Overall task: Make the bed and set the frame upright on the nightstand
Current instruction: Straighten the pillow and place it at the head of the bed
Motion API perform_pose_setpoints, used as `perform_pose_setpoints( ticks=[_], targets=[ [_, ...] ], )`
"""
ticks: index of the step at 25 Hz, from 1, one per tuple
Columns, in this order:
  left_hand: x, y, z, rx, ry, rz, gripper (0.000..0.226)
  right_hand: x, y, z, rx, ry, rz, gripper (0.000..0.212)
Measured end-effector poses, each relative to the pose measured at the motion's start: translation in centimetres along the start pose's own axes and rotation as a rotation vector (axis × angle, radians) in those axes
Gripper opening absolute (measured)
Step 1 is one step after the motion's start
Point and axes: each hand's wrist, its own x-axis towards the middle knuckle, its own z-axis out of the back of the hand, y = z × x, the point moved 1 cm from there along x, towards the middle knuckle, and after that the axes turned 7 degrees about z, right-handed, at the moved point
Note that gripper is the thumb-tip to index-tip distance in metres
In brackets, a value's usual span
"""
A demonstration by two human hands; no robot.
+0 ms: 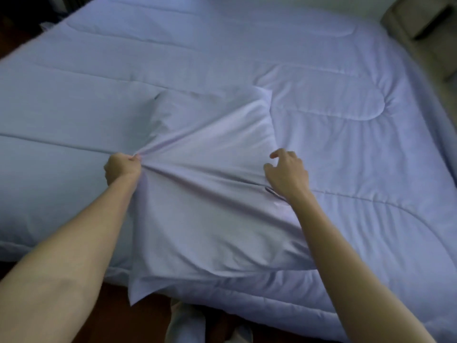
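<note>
Near edge of bed (321,70), tug pillow (210,199) with left hand (122,169) clenched on it; add slack right hand (286,172).

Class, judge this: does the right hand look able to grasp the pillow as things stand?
Probably yes: the right hand hangs open over the right edge of the pillow, nothing lies between them, and the left hand grips its opposite side.
</note>
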Motion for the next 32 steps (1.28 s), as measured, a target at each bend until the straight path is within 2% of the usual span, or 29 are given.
perform_pose_setpoints(
  ticks=[1,2,3,5,6,7,9,12,13,14,15,16,18,19,20,22,24,26,27,28,30,32],
  targets=[
    [0.2,0.1,-0.3,0.084,-0.021,-0.029,0.034,0.6,1.2,-1.1,-0.012,-0.015,0.086,0.041],
    [-0.1,0.2,-1.0,0.116,-0.069,-0.146,0.034,1.0,2.6,-2.7,-0.034,0.007,0.186,0.043],
    [-1.0,0.2,-2.1,0.101,-0.1,-0.352,0.035,1.1,3.8,-4.7,-0.089,0.092,0.308,0.045],
    [-2.5,-0.2,-4.5,0.132,-0.055,-0.773,0.039,0.9,5.3,-9.0,-0.292,0.329,0.526,0.052],
    [-2.8,-0.9,-5.6,0.158,-0.002,-0.898,0.042,0.9,5.0,-10.3,-0.405,0.37,0.564,0.057],
    [-2.6,-2.0,-6.4,0.185,0.046,-0.959,0.044,1.9,4.1,-10.6,-0.473,0.336,0.531,0.059],
    [-1.2,-4.3,-6.9,0.282,0.183,-0.962,0.052,5.8,2.0,-9.5,-0.493,0.192,0.353,0.056],
    [2.5,-6.4,-8.5,0.496,0.301,-0.924,0.046,11.9,1.1,-5.6,-0.403,0.139,-0.079,0.053],
    [3.7,-7.3,-8.9,0.532,0.326,-0.898,0.046,12.9,2.2,-5.1,-0.372,0.113,-0.143,0.054],
    [4.9,-8.3,-9.4,0.554,0.34,-0.876,0.047,13.0,4.1,-5.4,-0.37,0.077,-0.113,0.056],
    [5.9,-9.5,-9.9,0.567,0.337,-0.854,0.048,12.2,6.1,-6.6,-0.365,0.052,0.01,0.058],
    [6.9,-10.7,-10.3,0.576,0.327,-0.825,0.049,10.5,8.2,-8.3,-0.334,0.079,0.213,0.062],
    [8.7,-12.5,-11.1,0.582,0.322,-0.761,0.051,5.4,10.9,-12.4,-0.307,0.344,0.649,0.066],
    [9.6,-13.0,-11.4,0.59,0.336,-0.733,0.051,3.8,10.9,-13.7,-0.361,0.458,0.75,0.062],
    [10.0,-13.3,-11.6,0.598,0.339,-0.708,0.052,4.2,9.9,-14.0,-0.407,0.455,0.766,0.058],
    [9.3,-13.5,-11.3,0.603,0.262,-0.716,0.053,8.8,6.8,-12.3,-0.458,0.296,0.556,0.054],
    [6.6,-13.9,-11.1,0.478,0.125,-0.914,0.054,14.0,3.5,-9.6,-0.507,0.169,0.315,0.05],
    [3.5,-13.7,-11.7,0.409,0.16,-1.175,0.056,18.5,1.6,-6.2,-0.522,0.126,0.068,0.047],
    [2.8,-13.5,-12.5,0.464,0.217,-1.201,0.057,20.1,2.0,-5.0,-0.503,0.113,-0.012,0.046],
    [3.1,-13.3,-13.3,0.53,0.236,-1.154,0.058,21.5,3.2,-4.4,-0.47,0.087,-0.014,0.046],
    [5.8,-14.3,-14.6,0.551,0.19,-1.021,0.058,23.4,7.3,-5.2,-0.396,0.028,0.171,0.045],
    [9.3,-16.3,-15.5,0.554,0.168,-0.939,0.056,24.2,10.8,-7.9,-0.287,0.065,0.321,0.046]
  ],
)
